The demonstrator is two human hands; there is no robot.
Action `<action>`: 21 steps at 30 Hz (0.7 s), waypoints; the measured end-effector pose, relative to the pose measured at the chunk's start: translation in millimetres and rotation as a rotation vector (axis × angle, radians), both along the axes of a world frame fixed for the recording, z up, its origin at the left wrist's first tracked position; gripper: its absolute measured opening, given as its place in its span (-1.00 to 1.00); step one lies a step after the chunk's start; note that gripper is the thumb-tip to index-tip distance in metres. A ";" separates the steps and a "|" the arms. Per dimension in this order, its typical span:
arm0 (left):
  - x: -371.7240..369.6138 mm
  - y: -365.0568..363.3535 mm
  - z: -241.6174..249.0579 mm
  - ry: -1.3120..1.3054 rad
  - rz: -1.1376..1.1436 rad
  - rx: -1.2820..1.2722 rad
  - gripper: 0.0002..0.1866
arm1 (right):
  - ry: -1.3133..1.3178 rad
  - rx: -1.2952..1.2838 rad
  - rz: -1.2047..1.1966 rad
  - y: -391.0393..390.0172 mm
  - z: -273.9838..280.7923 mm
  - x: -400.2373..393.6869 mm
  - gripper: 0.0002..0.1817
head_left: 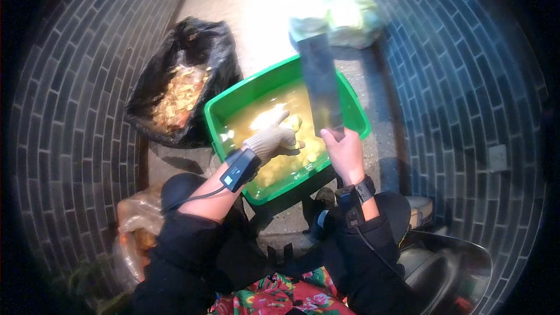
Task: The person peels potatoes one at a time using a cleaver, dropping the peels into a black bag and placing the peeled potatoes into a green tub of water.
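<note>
My left hand (273, 137), in a pale knit glove, is closed around a peeled potato (295, 122) over the green tub (220, 100). The tub holds cloudy yellowish water with several pale peeled potatoes (271, 170) in it. At the tub's right side, my bare right hand (345, 153) grips a broad-bladed cleaver (321, 79). Its wide dark blade points away from me, across the tub's far rim, and is a little blurred. The cleaver's handle is hidden in my fingers. Blade and potato are apart.
A black plastic bag (219, 52) with peelings (179, 96) stands left of the tub. Beyond the tub lie blurred pale green cabbages (350, 17). A clear bag (137, 221) sits by my left leg, a metal basin (446, 274) at my right. Brick walls (87, 81) flank both sides.
</note>
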State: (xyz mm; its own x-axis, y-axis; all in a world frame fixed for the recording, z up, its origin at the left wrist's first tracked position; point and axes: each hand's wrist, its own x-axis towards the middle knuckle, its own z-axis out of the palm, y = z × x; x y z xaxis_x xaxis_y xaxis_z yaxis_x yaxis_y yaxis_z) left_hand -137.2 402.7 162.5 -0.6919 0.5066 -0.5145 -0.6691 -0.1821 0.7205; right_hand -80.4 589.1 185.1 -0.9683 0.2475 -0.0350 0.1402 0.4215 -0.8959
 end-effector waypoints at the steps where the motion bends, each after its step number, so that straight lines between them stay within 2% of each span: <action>1: 0.2 1.8 0.4 0.015 0.041 -0.083 -0.27 | 0.009 0.017 0.004 0.8 0.9 -0.5 -0.74; 2: -2.8 0.4 -2.4 0.014 0.041 -0.082 -0.27 | 0.018 0.033 0.006 2.0 1.8 -0.9 -0.74; 4: -10.7 -5.0 -9.2 -0.064 0.054 -0.162 -0.57 | 0.011 0.023 0.003 2.1 4.4 -1.2 -0.74; 5: -4.5 -2.7 8.3 0.007 0.115 -0.193 -0.72 | 0.007 0.012 0.003 1.2 5.7 -1.3 -0.75; 12: -10.9 -14.6 9.1 0.153 0.105 -0.425 -0.63 | 0.002 -0.038 0.008 -3.1 5.4 -0.5 -0.73; 14: -13.0 -19.2 11.8 0.141 0.050 -0.208 -0.60 | -0.003 -0.006 0.033 -5.3 8.1 -0.6 -0.72; 17: -11.0 -16.9 10.1 0.120 0.189 -0.115 -0.58 | -0.012 -0.011 0.052 -7.3 7.3 0.5 -0.72; 21: -15.0 -21.5 17.8 -0.022 0.177 -0.081 -0.56 | -0.014 0.042 0.088 -11.9 12.3 1.4 -0.72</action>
State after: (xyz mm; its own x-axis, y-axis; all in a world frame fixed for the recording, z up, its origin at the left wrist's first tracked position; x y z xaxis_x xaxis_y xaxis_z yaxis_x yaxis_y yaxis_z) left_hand -152.2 381.2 180.4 -0.7544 0.3345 -0.5648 -0.6477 -0.2400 0.7231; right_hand -78.9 577.2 197.4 -0.9858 0.1632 -0.0399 0.1133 0.4699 -0.8754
